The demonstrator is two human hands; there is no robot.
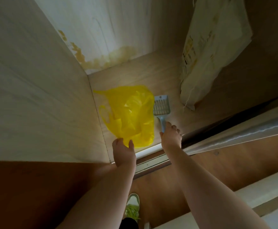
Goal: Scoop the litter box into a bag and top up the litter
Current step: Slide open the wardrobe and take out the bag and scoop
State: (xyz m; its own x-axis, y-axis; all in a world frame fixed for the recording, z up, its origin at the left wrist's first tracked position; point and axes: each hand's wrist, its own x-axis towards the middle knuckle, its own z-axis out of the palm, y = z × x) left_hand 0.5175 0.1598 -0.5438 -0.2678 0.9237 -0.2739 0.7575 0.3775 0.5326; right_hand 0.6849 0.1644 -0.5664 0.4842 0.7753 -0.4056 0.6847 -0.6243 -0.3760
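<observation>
Both arms were stretched down: left hand pinched the yellow bag's near edge, right hand curled round the blue scoop's handle, bag just left of it.

- My two arms are bare, with no sleeves on them.
- My left hand and right hand have no gloves and no rings.
- My shoe is white and grey with bright green laces.
- Something black shows just above my shoe.
</observation>
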